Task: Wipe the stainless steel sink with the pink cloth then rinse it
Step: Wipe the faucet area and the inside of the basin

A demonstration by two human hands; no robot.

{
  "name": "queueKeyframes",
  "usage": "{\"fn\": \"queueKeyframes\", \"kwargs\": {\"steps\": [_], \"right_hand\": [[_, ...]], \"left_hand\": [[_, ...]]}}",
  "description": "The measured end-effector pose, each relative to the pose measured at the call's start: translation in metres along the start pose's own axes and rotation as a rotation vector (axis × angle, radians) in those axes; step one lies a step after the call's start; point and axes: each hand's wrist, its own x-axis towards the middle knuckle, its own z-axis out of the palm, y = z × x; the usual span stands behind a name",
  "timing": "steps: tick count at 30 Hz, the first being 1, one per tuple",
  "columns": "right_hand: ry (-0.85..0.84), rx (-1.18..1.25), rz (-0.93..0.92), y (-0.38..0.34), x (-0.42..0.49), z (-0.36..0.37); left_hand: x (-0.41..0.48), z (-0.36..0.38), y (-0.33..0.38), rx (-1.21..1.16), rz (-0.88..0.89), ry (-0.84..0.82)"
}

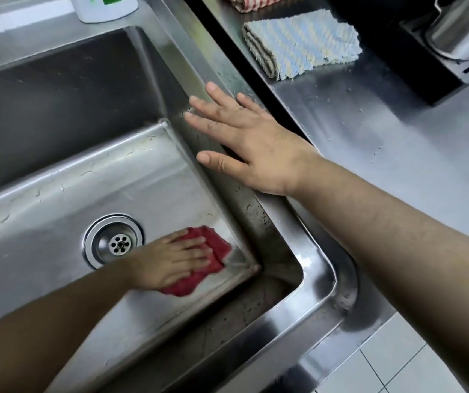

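Note:
The stainless steel sink (57,177) fills the left and middle of the view, with its round drain (114,241) in the wet floor. My left hand (171,259) presses the pink cloth (213,251) flat on the sink floor, just right of the drain and near the front right corner. Its fingers lie stretched over the cloth. My right hand (244,140) rests with straight spread fingers on the sink's right rim, holding nothing.
A folded blue striped cloth (301,41) lies on the steel counter (398,154) to the right. A red checked cloth (256,1) lies behind it. A black rack with a steel pot (460,38) stands at far right. A white bottle (105,7) stands behind the sink.

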Motion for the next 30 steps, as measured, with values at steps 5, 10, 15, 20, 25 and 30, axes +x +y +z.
{"fn": "queueKeyframes", "kwargs": {"steps": [5,10,15,20,25,30], "right_hand": [[0.017,0.005,-0.004,0.002,0.0,0.001],[0.012,0.002,-0.006,0.003,0.0,0.002],[0.002,-0.01,-0.005,0.001,0.001,0.002],[-0.002,-0.011,-0.007,-0.002,-0.001,0.002],[0.017,0.011,-0.017,0.0,-0.002,0.001],[0.032,0.03,-0.022,0.001,-0.002,0.003]], "left_hand": [[-0.033,-0.009,-0.039,-0.026,-0.235,-0.021],[-0.004,-0.005,0.006,-0.025,-0.456,0.018],[0.046,-0.001,0.051,0.0,-0.349,0.029],[0.041,0.004,0.058,-0.01,-0.079,-0.018],[-0.056,0.004,0.044,0.019,-0.043,-0.066],[-0.099,0.005,0.027,0.03,-0.194,-0.039]]}}
